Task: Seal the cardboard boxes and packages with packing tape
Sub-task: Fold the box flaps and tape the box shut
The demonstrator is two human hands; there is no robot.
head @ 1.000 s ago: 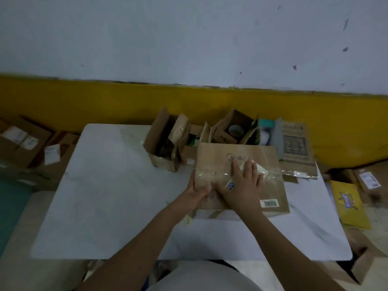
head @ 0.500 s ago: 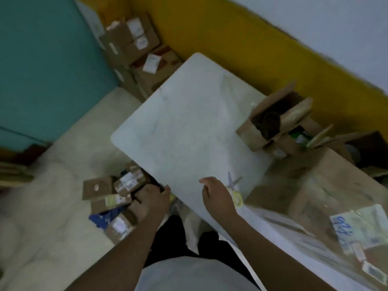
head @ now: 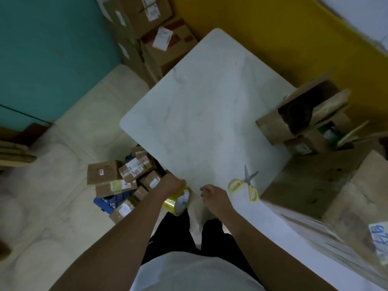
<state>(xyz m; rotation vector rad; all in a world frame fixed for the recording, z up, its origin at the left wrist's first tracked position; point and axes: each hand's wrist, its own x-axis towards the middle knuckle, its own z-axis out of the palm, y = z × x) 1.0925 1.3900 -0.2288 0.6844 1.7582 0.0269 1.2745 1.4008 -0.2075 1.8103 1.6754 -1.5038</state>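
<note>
Fingers of left hand (head: 173,183) half hidden gripping tape roll (head: 178,203)

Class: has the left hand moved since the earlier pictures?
Yes. The left hand, holding the tape roll, came up from the floor parcels to the table edge.

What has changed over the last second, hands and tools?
The right hand let go of the scissors, which now lie on the table beside the big box. The left hand left that box, dropped past the table's near edge and now grips a yellow tape roll. The open boxes stayed put; only the view swung left.
</note>
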